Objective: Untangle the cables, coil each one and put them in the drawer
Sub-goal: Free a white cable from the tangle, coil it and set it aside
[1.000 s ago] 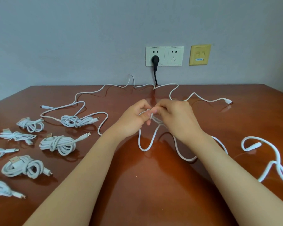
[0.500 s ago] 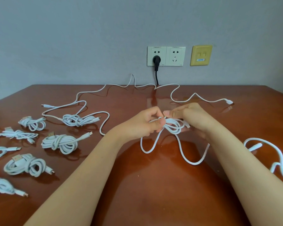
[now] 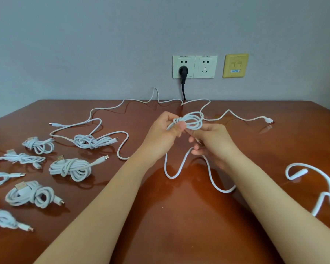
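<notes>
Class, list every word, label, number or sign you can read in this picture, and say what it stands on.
Nothing can be read for certain.
Left wall socket: small grey print along its top edge, too small to read.
Right wall socket: the same small print, unreadable.
Yellow wall plate: a blue label, too blurred to read.
Cables: no writing seen.

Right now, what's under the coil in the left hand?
The right hand, holding the loose tail, which loops onto the table. Its fingers hide where the tail joins the coil.
</notes>
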`<state>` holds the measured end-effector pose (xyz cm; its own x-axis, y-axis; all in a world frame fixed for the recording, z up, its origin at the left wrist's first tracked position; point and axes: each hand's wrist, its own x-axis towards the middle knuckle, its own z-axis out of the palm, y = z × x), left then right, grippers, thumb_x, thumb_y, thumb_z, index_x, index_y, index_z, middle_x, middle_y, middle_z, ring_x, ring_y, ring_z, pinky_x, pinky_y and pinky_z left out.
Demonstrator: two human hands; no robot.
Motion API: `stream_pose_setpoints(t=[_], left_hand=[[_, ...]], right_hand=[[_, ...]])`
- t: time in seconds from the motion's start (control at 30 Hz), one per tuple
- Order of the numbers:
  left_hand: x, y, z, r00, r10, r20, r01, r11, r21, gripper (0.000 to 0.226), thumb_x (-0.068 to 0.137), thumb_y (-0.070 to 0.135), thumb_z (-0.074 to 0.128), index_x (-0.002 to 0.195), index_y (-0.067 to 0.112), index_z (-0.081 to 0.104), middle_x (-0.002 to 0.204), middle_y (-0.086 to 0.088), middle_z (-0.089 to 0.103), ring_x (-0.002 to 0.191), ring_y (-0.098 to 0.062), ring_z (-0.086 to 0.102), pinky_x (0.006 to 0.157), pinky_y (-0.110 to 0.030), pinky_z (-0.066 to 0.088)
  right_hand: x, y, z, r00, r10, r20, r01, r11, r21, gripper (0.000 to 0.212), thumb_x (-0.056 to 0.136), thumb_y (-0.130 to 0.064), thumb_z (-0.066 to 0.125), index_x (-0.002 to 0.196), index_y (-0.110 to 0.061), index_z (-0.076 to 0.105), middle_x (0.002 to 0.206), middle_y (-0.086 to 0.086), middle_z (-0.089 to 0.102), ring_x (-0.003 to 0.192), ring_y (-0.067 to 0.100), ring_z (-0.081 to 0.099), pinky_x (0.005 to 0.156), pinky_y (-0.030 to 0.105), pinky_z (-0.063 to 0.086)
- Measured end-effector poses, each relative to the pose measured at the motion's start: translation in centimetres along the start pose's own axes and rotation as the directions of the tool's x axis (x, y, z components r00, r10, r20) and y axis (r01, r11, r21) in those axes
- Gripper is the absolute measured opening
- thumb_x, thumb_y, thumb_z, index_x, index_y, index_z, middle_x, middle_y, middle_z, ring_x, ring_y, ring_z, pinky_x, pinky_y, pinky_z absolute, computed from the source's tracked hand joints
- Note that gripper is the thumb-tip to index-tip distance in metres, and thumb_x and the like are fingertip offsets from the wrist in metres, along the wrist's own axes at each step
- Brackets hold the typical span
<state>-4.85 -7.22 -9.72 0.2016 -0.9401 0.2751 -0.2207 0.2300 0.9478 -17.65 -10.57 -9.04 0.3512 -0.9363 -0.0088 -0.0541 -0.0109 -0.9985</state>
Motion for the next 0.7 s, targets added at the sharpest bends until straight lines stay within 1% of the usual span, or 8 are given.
stream_pose_setpoints(t=[0.07, 0.17, 0.27, 0.33, 0.4, 0.47, 0.53, 0.7], left_hand=[[0.2, -0.1, 0.0, 0.996, 0.002, -0.087, -0.004, 1.000, -0.017, 0.010, 0.094, 0.013, 0.053, 0.094, 0.022, 0.049, 0.064, 0.006, 0.052, 0.044, 0.004, 0.045, 0.050, -0.014, 0.032], [0.3, -0.1, -0.1, 0.993, 0.003, -0.116, -0.004, 1.000, -0.005, 0.011, 0.095, 0.013, 0.051, 0.103, 0.016, 0.058, 0.059, 0.013, 0.053, 0.042, 0.005, 0.047, 0.047, -0.007, 0.031], [0.2, -0.1, -0.1, 0.992, 0.013, -0.127, -0.008, 0.999, 0.039, 0.011, 0.095, 0.015, 0.052, 0.096, 0.019, 0.062, 0.051, 0.017, 0.054, 0.049, 0.004, 0.048, 0.053, -0.013, 0.033], [0.2, -0.1, -0.1, 0.990, 0.013, -0.141, -0.004, 0.998, 0.062, 0.010, 0.095, 0.018, 0.053, 0.093, 0.023, 0.061, 0.060, 0.015, 0.054, 0.058, 0.001, 0.048, 0.058, -0.019, 0.035], [0.4, 0.0, -0.1, 0.987, 0.007, -0.161, 0.006, 0.997, 0.080, 0.010, 0.095, 0.020, 0.052, 0.094, 0.023, 0.062, 0.068, 0.014, 0.055, 0.064, 0.000, 0.048, 0.061, -0.021, 0.036], [0.5, 0.0, -0.2, 0.982, 0.008, -0.191, 0.008, 0.997, 0.082, 0.011, 0.095, 0.020, 0.052, 0.091, 0.024, 0.062, 0.072, 0.012, 0.058, 0.065, -0.003, 0.049, 0.062, -0.024, 0.038], [0.7, 0.2, -0.2, 0.977, 0.006, -0.215, 0.011, 0.997, 0.078, 0.011, 0.095, 0.020, 0.052, 0.089, 0.024, 0.061, 0.073, 0.012, 0.059, 0.065, -0.004, 0.051, 0.064, -0.024, 0.039], [0.9, 0.2, -0.2, 0.964, -0.062, -0.258, 0.081, 0.995, 0.063, 0.018, 0.097, 0.020, 0.045, 0.084, 0.028, 0.054, 0.072, 0.009, 0.052, 0.068, -0.010, 0.045, 0.067, -0.027, 0.038]], right_hand=[[-0.2, 0.2, 0.8, 0.983, -0.177, -0.055, 0.155, 0.946, -0.283, 0.026, 0.090, -0.019, 0.060, 0.065, -0.014, 0.063, 0.053, 0.001, 0.056, 0.040, 0.013, 0.051, 0.056, 0.030, 0.053], [-0.6, 0.6, 1.7, 0.925, -0.381, -0.001, 0.291, 0.708, -0.643, 0.031, 0.092, -0.020, 0.052, 0.062, -0.019, 0.060, 0.062, 0.007, 0.061, 0.066, 0.026, 0.058, 0.069, 0.034, 0.044], [-0.8, 0.8, 1.8, 0.904, -0.420, 0.076, 0.334, 0.586, -0.738, 0.020, 0.091, -0.017, 0.045, 0.084, -0.011, 0.063, 0.062, 0.004, 0.050, 0.069, 0.030, 0.049, 0.063, 0.032, 0.037], [-0.9, 0.8, 1.8, 0.870, -0.485, 0.089, 0.357, 0.495, -0.792, 0.017, 0.091, -0.017, 0.046, 0.078, -0.014, 0.057, 0.058, -0.001, 0.040, 0.067, 0.026, 0.041, 0.061, 0.030, 0.029], [-1.2, 0.8, 2.0, 0.767, -0.639, 0.064, 0.434, 0.443, -0.784, 0.018, 0.088, -0.014, 0.051, 0.071, -0.013, 0.056, 0.056, 0.000, 0.045, 0.063, 0.025, 0.043, 0.058, 0.030, 0.027], [-1.4, 0.9, 2.3, 0.666, -0.746, 0.019, 0.524, 0.450, -0.723, 0.012, 0.081, -0.012, 0.057, 0.076, -0.013, 0.068, 0.062, 0.002, 0.061, 0.062, 0.020, 0.051, 0.057, 0.029, 0.037], [-1.4, 1.1, 2.6, 0.635, -0.773, 0.002, 0.585, 0.479, -0.655, 0.017, 0.077, -0.008, 0.059, 0.085, -0.014, 0.072, 0.070, 0.001, 0.068, 0.068, 0.015, 0.055, 0.061, 0.024, 0.042], [-1.3, 0.8, 2.6, 0.757, -0.653, -0.004, 0.585, 0.681, -0.441, 0.022, 0.087, -0.001, 0.058, 0.103, -0.011, 0.070, 0.087, -0.015, 0.061, 0.080, -0.002, 0.054, 0.077, 0.007, 0.040]])
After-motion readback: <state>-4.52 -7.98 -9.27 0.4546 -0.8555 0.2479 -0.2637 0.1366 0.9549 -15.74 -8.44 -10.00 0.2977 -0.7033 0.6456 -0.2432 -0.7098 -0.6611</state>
